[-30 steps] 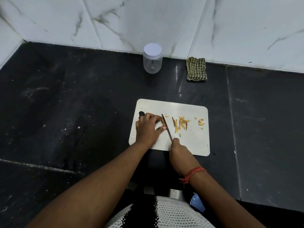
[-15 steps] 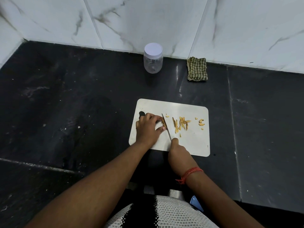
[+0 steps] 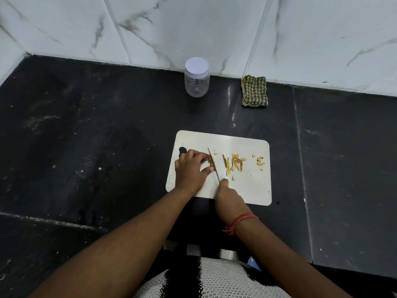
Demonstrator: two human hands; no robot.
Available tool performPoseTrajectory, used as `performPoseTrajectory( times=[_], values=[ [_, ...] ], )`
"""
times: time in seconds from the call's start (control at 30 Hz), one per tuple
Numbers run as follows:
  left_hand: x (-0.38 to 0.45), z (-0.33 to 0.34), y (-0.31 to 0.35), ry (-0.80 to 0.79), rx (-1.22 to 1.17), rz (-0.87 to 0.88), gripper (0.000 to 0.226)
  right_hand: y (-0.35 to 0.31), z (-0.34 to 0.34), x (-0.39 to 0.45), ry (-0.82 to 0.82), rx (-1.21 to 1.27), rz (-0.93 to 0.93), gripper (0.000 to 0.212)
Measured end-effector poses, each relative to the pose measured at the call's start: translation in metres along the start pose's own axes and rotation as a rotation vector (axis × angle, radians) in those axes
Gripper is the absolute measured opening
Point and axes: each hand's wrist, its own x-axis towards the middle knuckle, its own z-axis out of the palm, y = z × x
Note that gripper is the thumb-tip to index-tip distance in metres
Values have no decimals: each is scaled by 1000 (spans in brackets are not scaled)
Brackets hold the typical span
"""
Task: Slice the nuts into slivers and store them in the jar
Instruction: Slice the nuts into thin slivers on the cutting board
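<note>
My left hand (image 3: 190,168) rests on the left half of the white cutting board (image 3: 253,190), its grip curled down with the fingertips pinching a nut (image 3: 211,161) against the board. My right hand (image 3: 228,197) sits at the board's near edge, its grip wrapped round the knife (image 3: 213,163) handle (the handle itself is hidden inside my fist). The blade runs away from me and stands on the nut, just beside my left fingertips.

To the right of the blade, about mid-board, lies a loose cluster of cut slivers (image 3: 234,164), and nearer the board's right edge a few smaller nut pieces (image 3: 260,161) lie apart from them.

The board lies on the dark worktop (image 3: 96,136), towards its near edge. The clear jar (image 3: 196,77) with its white lid on stands at the worktop's far edge against the marble wall, well apart from the board. A folded checked cloth (image 3: 254,91) lies to its right along the same edge.
</note>
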Motion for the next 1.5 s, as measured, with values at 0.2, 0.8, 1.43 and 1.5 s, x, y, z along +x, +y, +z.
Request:
performPoseTrajectory(
  times=[0.2, 0.8, 1.43, 1.5],
  values=[
    [0, 1, -1, 24, -15, 3, 31, -5, -3, 7, -5, -13, -2, 30],
    [-2, 4, -2, 79, -64, 2, 24, 0, 0, 2, 26, -47, -55, 25],
    [-3, 3, -2, 34, 16, 53, 16, 2, -5, 1, -49, -29, -22, 32],
    [-2, 3, -1, 41, 22, 55, 16, 2, -8, 1, -57, -40, -32, 34]
  ],
)
